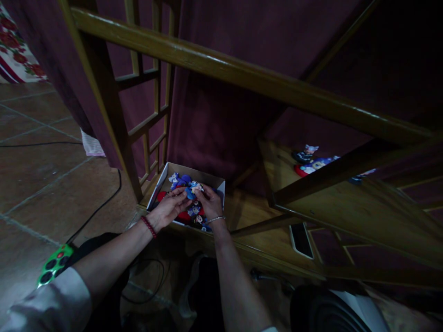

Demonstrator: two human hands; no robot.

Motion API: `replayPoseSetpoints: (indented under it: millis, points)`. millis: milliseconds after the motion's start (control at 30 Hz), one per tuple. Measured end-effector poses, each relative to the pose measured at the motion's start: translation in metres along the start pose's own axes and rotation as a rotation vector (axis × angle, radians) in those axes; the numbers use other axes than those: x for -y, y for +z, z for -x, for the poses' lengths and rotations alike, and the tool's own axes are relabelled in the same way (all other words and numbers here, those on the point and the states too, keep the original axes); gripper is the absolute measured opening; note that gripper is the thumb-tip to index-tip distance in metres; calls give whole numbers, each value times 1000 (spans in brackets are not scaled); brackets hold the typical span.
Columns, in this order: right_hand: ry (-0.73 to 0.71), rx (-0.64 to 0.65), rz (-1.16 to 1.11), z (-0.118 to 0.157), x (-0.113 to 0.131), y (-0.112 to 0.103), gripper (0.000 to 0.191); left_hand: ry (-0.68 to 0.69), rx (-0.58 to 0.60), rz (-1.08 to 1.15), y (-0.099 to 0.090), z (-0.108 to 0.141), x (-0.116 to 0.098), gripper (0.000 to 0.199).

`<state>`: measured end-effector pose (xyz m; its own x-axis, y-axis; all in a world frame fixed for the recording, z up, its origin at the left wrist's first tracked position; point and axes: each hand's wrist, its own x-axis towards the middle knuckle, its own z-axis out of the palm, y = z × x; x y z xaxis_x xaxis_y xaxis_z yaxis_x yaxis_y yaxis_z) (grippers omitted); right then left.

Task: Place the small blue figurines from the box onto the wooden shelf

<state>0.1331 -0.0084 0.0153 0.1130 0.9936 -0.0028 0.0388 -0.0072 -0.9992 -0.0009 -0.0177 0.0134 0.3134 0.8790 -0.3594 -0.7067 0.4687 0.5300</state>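
My left hand (170, 206) and my right hand (209, 203) meet over an open white box (221, 184). Between their fingertips is a small figurine (195, 187) with a blue round base, gripped from both sides. Several more small figurines lie in the box, among them a purple and white one (174, 179) near the back corner and a purple one (194, 210) below my hands. Some have red or blue round bases. My fingers hide part of the held figurine and of the box's contents.
The box stands on the bottom board of a wooden shelf unit (194, 48). More figurines (308, 152) stand on a shelf at the right. A phone-like dark rectangle (301, 240) lies on the lower board. A green device (55, 265) and black cables are on the tiled floor at left.
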Motion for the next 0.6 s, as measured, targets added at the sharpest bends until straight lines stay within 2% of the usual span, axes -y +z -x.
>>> replayPoseSetpoints:
  millis: [600]
  points:
    - [0,24,-25,-1,-4,-1,31,-4,-18,6,0,1,-1,18]
